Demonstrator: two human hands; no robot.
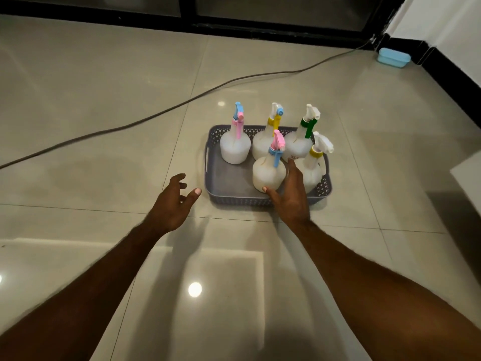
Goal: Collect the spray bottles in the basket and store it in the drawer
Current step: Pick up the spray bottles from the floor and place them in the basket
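Glossy tiled floor (pixel 104 100); grey basket (pixel 229 196) with all five spray bottles (pixel 268 175) upright inside. Right hand (pixel 291 199) cupping nearest bottle, left hand (pixel 174 201) loose, empty. Collecting seemingly done; next, probably gripping both basket ends for the unseen drawer.

place: home room | evidence: glossy tiled floor (pixel 104 87), black skirting (pixel 442 63), sliding glass door (pixel 273 11) (dark-framed), trailing cable (pixel 156 113)
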